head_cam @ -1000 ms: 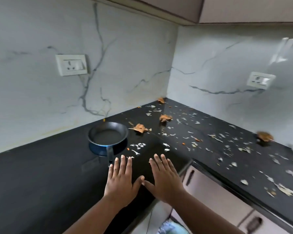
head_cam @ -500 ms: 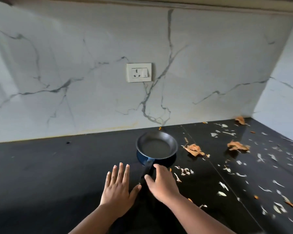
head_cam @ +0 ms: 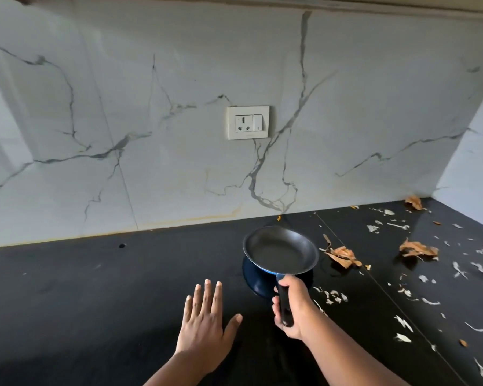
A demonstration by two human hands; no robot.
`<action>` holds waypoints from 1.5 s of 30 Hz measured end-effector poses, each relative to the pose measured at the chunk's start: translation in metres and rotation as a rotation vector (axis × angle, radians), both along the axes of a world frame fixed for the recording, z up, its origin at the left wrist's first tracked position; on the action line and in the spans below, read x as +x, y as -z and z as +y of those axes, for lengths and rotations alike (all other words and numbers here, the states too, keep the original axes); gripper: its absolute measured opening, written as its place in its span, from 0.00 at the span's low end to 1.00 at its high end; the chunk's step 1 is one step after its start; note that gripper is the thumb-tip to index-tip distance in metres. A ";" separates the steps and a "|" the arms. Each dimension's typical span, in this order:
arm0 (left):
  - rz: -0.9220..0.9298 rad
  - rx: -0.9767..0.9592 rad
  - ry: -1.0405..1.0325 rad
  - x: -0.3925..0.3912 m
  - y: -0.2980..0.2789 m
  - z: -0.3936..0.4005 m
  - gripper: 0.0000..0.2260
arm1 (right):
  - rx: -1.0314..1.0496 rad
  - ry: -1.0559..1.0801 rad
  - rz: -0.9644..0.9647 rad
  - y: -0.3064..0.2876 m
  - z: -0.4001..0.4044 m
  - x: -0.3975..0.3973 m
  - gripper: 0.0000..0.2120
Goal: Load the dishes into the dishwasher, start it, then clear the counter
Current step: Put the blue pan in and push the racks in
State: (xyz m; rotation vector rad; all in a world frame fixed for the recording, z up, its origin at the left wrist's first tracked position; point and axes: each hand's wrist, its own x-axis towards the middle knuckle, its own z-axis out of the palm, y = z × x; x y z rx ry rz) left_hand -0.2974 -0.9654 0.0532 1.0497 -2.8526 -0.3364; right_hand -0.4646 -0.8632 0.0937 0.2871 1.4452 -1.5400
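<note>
Mostly black counter point(head_cam: 95, 302), scattered peels point(head_cam: 343, 254), marble wall point(head_cam: 151, 135)

A small dark pan point(head_cam: 280, 250) is held by its black handle point(head_cam: 285, 306) in the right hand point(head_cam: 293, 307), above the black counter point(head_cam: 95, 302). The left hand point(head_cam: 204, 327) is spread flat, fingers apart. Peel scraps point(head_cam: 343, 256) are scattered to the right. A socket point(head_cam: 248, 122) is set in the marble wall point(head_cam: 151, 135).
</note>
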 end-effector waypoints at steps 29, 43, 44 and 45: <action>0.023 0.114 1.351 0.023 0.000 0.407 0.54 | -0.185 1.307 0.156 -0.010 0.465 0.283 0.08; -0.131 -0.013 1.921 0.238 0.017 0.673 0.38 | 0.042 1.917 0.097 0.032 0.646 0.560 0.12; -0.150 -0.026 1.955 0.246 0.019 0.687 0.36 | 0.037 1.953 0.091 0.037 0.653 0.572 0.11; -0.163 -0.037 1.985 0.252 0.022 0.699 0.35 | 0.034 1.974 0.075 0.043 0.658 0.581 0.11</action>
